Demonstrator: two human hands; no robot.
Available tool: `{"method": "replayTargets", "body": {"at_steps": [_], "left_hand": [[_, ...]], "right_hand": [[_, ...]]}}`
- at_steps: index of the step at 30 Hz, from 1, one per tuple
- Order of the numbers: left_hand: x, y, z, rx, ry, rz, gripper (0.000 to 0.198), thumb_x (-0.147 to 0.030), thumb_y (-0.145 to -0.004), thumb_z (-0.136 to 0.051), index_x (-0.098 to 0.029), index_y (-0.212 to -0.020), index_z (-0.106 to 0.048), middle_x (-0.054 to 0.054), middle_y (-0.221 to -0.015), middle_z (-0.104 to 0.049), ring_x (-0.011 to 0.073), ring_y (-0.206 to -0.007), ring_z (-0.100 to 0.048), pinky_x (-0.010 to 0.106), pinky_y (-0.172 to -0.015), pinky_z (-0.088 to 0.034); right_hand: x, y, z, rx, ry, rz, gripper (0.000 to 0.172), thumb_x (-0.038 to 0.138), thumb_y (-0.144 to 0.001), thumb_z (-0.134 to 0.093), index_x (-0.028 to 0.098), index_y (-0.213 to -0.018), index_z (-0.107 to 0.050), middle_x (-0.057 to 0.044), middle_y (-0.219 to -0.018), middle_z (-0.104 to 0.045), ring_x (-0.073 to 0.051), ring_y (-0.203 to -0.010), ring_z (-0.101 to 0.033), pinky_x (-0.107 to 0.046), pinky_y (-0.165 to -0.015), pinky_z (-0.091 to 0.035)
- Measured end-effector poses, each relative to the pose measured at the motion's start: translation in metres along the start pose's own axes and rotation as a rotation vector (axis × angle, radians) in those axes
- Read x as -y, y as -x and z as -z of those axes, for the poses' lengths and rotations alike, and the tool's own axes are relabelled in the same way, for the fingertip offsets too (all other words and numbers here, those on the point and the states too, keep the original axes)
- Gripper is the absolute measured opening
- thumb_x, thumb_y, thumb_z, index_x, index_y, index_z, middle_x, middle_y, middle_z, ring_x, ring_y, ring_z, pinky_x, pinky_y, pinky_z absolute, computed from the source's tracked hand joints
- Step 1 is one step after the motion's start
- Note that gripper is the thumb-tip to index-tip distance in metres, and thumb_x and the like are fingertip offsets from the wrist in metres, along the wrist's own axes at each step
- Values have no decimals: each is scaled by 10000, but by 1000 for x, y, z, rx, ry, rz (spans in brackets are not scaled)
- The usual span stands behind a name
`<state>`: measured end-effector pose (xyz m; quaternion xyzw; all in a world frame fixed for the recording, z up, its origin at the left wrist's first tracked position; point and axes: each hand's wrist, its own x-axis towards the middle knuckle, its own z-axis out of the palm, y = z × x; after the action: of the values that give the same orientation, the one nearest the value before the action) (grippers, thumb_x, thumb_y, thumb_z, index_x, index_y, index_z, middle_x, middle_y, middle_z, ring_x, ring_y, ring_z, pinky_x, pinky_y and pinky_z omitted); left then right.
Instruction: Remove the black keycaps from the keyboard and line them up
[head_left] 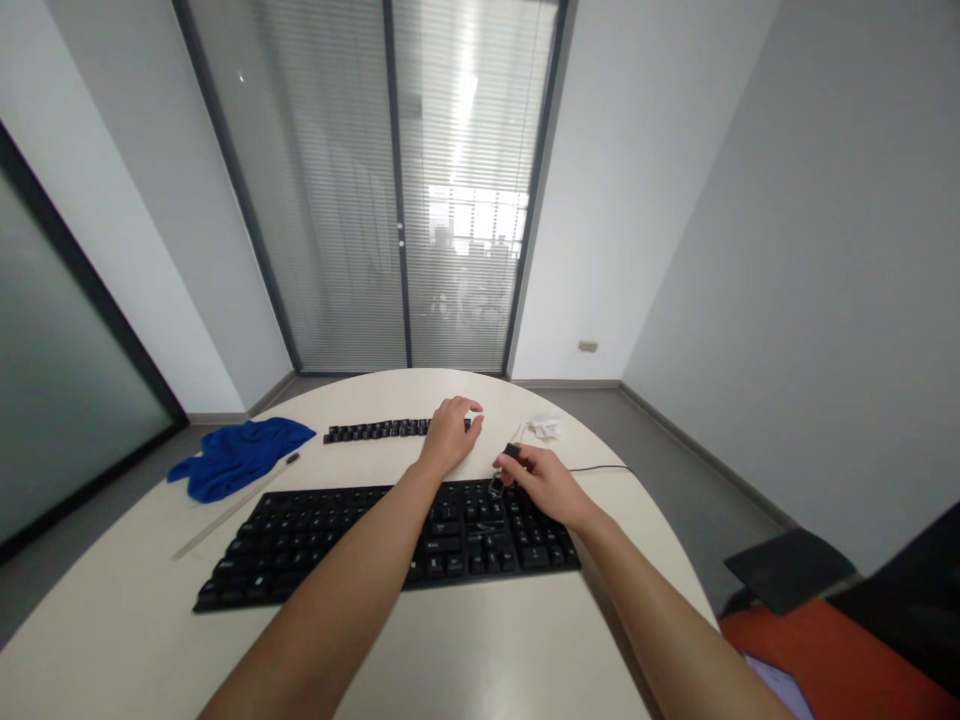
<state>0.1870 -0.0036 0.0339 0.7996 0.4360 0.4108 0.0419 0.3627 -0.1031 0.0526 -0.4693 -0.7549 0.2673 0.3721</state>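
A black keyboard (330, 530) lies across the table below my forearms, and my left forearm covers part of its middle. My right hand (544, 480) is closed on a small keycap puller (512, 451) with a black grip. Its wire end (496, 487) reaches down to the keys at the upper right of the keyboard. Beyond the keyboard, my left hand (450, 435) is open, thumb apart from the fingers, at the right end of a row of loose black keycaps (379, 430). The hand hides some of these keycaps.
A blue cloth (240, 455) lies at the left, beside a thin stick with a dark tip (236, 508). Crumpled white tissue (545, 426) sits at the back right, near the keyboard cable (600, 467). An orange and black chair (817, 640) stands right of the round table (487, 650).
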Motion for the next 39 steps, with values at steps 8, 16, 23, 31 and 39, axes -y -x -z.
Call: {"method": "replayTargets", "body": {"at_steps": [8, 16, 23, 31, 39], "left_hand": [[-25, -1, 25, 73, 170, 21, 184, -302, -918, -486, -221, -1027, -609, -2, -846, -680, 133, -722, -597, 252, -718, -470], [-47, -1, 83, 449, -82, 80, 168, -348, -855, -545, -238, -921, -653, 10, -854, -717, 181, -737, -642, 268, -655, -444], [-46, 26, 89, 805, -116, 48, 253, -323, -691, -745, -249, -923, -676, 1, -846, -719, 189, -722, -649, 248, -594, -421], [-51, 29, 70, 883, -4, -83, 285, -385, -740, -700, -181, -934, -653, 43, -877, -699, 206, -775, -634, 259, -623, -415], [-28, 29, 55, 885, 233, 28, 332, -342, -738, -699, -160, -1015, -693, 20, -835, -691, 151, -696, -608, 229, -617, -410]], "right_hand": [[2, 2, 3, 64, 9, 40, 386, 483, -930, -498, 177, -744, -643, -22, -691, -666, -175, -691, -614, -255, -676, -453], [2, 3, 2, 93, 60, 75, 345, 465, -926, -517, 184, -807, -677, -22, -731, -662, -175, -710, -596, -254, -665, -440], [3, 3, 1, 119, 159, 132, 362, 482, -892, -574, 177, -736, -688, -29, -715, -658, -169, -690, -578, -258, -654, -421], [6, 7, 5, 131, 146, 144, 319, 433, -922, -544, 171, -900, -725, -59, -839, -725, -177, -723, -632, -264, -664, -450], [9, 6, 8, 22, 138, 138, 340, 416, -955, -482, 176, -840, -693, -44, -793, -709, -164, -681, -604, -265, -639, -434]]}}
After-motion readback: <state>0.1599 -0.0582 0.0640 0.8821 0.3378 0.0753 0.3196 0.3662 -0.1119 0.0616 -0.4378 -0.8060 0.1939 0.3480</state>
